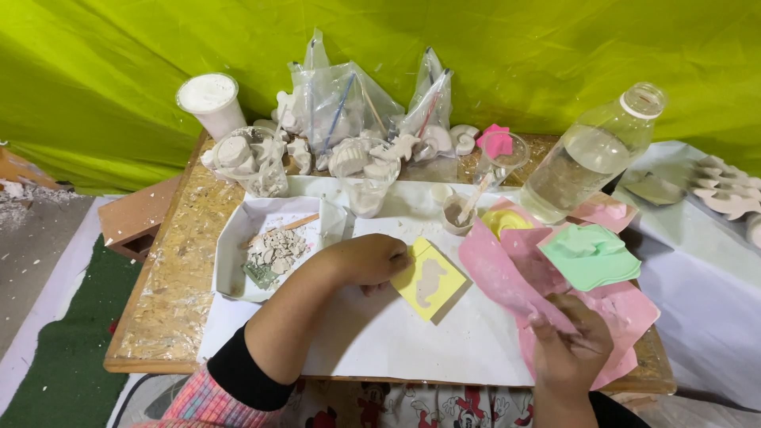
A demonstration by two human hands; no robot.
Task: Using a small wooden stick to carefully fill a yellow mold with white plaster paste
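Left hand (pixel 371 259) rests fingers-down on the edge of a square yellow rubber mould with a seahorse hollow (pixel 429 279), lying on the white paper sheet (pixel 380 333). Right hand (pixel 571 342) pinches a floppy pink rubber mould sheet (pixel 507 273), just beside the yellow one.

Yellow mould (pixel 429 279) — pink moulds (pixel 507 277).

Your left hand (pixel 372 259) is bare, forearm uncovered up to a black cuff pushed back near the elbow, with a pink plaid sleeve beyond it (checked in white). Your right hand (pixel 571 349) is bare too, dark sleeve at the wrist.
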